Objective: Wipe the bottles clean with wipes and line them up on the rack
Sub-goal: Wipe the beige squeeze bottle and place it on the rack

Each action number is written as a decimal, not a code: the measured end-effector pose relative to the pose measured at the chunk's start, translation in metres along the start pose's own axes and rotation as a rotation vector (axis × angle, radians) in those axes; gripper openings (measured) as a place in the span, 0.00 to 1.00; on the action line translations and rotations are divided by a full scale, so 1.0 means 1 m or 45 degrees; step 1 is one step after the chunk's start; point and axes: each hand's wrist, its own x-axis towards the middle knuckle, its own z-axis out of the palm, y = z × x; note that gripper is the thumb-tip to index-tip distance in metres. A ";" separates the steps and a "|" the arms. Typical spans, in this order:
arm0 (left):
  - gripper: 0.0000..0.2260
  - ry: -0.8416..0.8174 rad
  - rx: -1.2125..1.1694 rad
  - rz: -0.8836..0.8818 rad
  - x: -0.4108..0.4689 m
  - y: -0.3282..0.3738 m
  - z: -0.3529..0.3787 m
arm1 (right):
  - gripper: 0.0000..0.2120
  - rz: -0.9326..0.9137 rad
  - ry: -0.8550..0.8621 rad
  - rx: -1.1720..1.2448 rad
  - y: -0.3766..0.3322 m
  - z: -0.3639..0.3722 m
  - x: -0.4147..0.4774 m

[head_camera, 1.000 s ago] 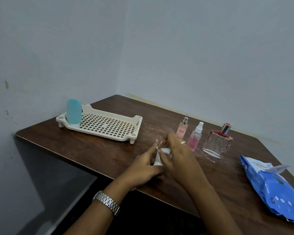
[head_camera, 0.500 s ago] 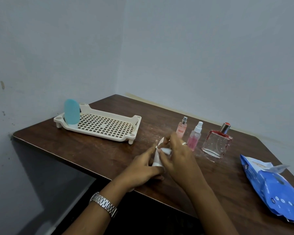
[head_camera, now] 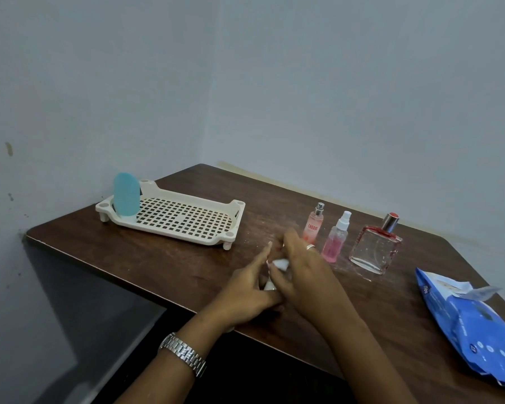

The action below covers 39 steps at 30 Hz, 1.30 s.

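My left hand (head_camera: 250, 291) grips a small white bottle (head_camera: 268, 286) near the table's front edge; most of the bottle is hidden. My right hand (head_camera: 303, 271) pinches a white wipe (head_camera: 281, 263) against the bottle's upper part. A cream perforated rack (head_camera: 172, 233) stands at the back left with a light blue bottle (head_camera: 126, 196) upright in its left end. Right of my hands stand a pink Engage spray (head_camera: 313, 225), a pink spray bottle with a white cap (head_camera: 334, 240) and a square glass perfume bottle (head_camera: 375, 249).
A blue pack of wipes (head_camera: 473, 330) lies open at the right edge of the brown table (head_camera: 158, 266). Grey walls close in behind and to the left. The table's front edge drops off just below my wrists.
My right hand has slid the wipe a little over the top of the white bottle. My left hand keeps its hold in the same spot. The other bottles have not moved.
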 end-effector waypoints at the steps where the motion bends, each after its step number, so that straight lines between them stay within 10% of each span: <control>1: 0.41 -0.009 -0.015 -0.013 0.000 -0.001 0.000 | 0.12 0.014 0.017 0.001 0.002 -0.001 0.003; 39: 0.36 -0.162 -0.301 -0.045 0.000 0.006 -0.004 | 0.17 0.229 0.510 0.376 0.023 0.007 -0.011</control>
